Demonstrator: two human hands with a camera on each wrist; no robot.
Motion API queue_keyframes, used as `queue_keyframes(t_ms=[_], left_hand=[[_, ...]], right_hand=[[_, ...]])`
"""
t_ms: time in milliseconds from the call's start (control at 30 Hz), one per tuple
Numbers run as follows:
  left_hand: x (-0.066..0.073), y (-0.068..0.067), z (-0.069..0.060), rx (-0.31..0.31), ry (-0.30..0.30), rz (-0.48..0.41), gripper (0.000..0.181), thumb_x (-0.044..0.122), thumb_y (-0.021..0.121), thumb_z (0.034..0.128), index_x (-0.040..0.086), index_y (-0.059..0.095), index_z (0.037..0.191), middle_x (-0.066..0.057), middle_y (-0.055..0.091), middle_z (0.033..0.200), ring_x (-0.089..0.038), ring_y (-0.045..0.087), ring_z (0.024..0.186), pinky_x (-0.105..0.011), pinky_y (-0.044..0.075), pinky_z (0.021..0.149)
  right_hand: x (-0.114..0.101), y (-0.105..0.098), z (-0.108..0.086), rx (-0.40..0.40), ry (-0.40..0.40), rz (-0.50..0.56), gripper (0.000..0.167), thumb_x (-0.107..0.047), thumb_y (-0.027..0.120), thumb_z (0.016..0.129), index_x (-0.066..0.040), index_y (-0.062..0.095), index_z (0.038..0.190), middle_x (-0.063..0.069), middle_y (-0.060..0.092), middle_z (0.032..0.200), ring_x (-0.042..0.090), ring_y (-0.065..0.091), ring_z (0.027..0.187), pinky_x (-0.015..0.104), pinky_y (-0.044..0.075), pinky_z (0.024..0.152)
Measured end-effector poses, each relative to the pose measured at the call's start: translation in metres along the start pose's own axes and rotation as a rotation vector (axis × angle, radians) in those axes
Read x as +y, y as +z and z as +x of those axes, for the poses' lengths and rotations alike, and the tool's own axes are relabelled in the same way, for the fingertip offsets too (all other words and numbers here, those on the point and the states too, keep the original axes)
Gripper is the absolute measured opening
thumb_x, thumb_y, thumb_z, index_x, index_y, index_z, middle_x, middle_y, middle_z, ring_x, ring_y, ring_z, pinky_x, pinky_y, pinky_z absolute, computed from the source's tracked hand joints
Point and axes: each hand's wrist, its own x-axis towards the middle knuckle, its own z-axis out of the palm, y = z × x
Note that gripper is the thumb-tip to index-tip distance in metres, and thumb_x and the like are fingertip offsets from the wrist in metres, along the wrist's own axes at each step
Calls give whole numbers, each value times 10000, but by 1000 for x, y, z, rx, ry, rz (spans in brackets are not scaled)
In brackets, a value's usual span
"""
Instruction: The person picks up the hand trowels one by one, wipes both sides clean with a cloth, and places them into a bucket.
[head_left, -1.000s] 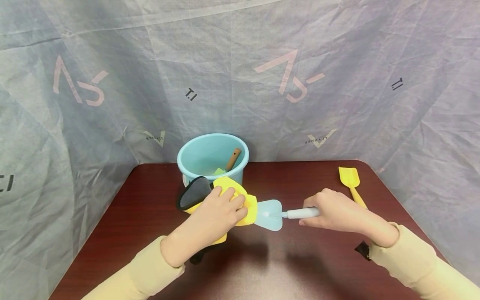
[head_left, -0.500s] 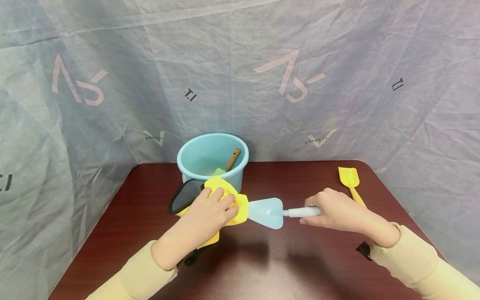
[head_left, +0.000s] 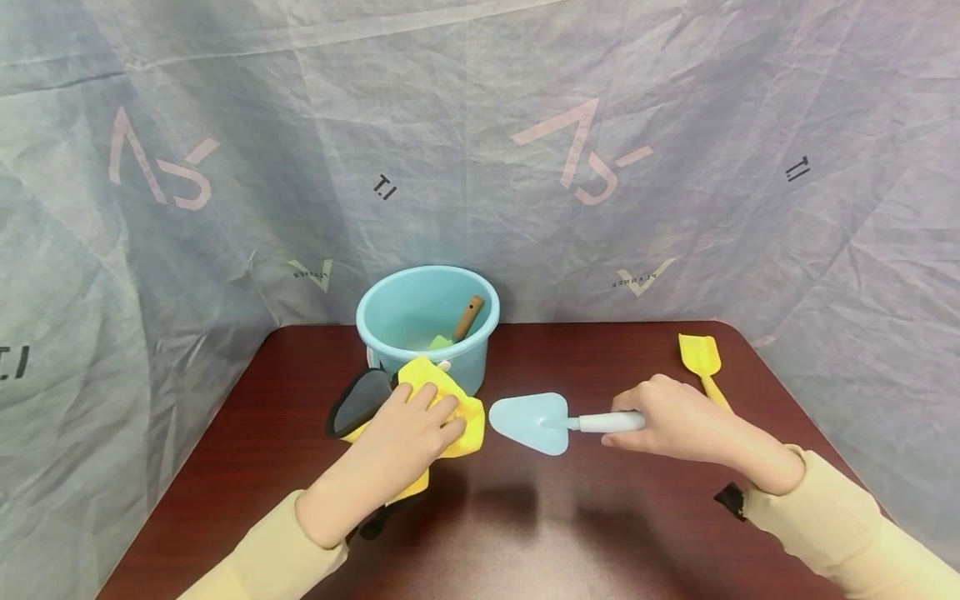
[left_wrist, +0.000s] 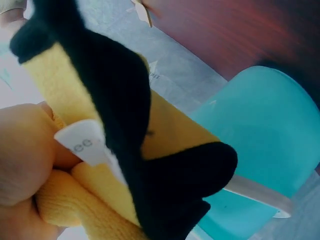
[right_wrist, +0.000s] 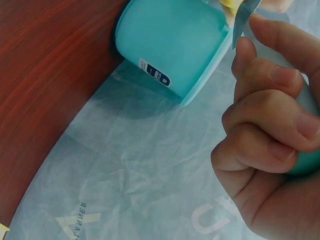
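My left hand grips a bunched yellow cloth piece with black edging and a dark grey patch. A white label hangs from it in the left wrist view. The cloth is just in front of the blue bucket. My right hand has its fingers curled round the pale handle of a light blue trowel. The blade points left, its whole outline in sight, with a small gap between its tip and the cloth. In the right wrist view, the fingers wrap the handle, and the blade is mostly out of frame.
The blue bucket stands at the back of the dark red table. Inside lies a tool with a brown handle and a green end. A yellow toy shovel lies at the back right. Grey fabric hangs behind and at both sides.
My left hand has moved left with the cloth, away from the trowel. The blade's tip, earlier covered by the cloth, now shows. My right hand has hardly moved.
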Motion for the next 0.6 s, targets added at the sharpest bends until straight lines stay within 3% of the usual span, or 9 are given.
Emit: queue_keyframes(t_ms=[267, 433, 600], left_hand=[[3, 11, -9, 53, -28, -32, 266, 71, 745, 688, 168, 588, 879, -2, 546, 890, -230, 497, 798, -337, 364, 627], [7, 9, -13, 8, -57, -92, 331, 77, 751, 669, 188, 581, 930, -6, 535, 903, -227, 486, 804, -336, 376, 635], [14, 9, -14, -47, -62, -181, 377, 27, 708, 709, 225, 593, 1009, 18, 531, 923, -193, 467, 816, -300, 355, 621]], right_hand=[[-2, -9, -2, 24, 49, -21, 190, -331, 749, 763, -291, 588, 670, -189, 445, 541, -11, 373, 500, 191, 350, 450], [-6, -17, -2, 10, 54, 22, 215, -330, 742, 776, -278, 570, 659, -184, 420, 533, -26, 344, 480, 184, 347, 466], [-10, -24, -2, 5, 38, 43, 210, -327, 737, 785, -270, 575, 665, -183, 422, 534, -30, 335, 475, 182, 350, 468]])
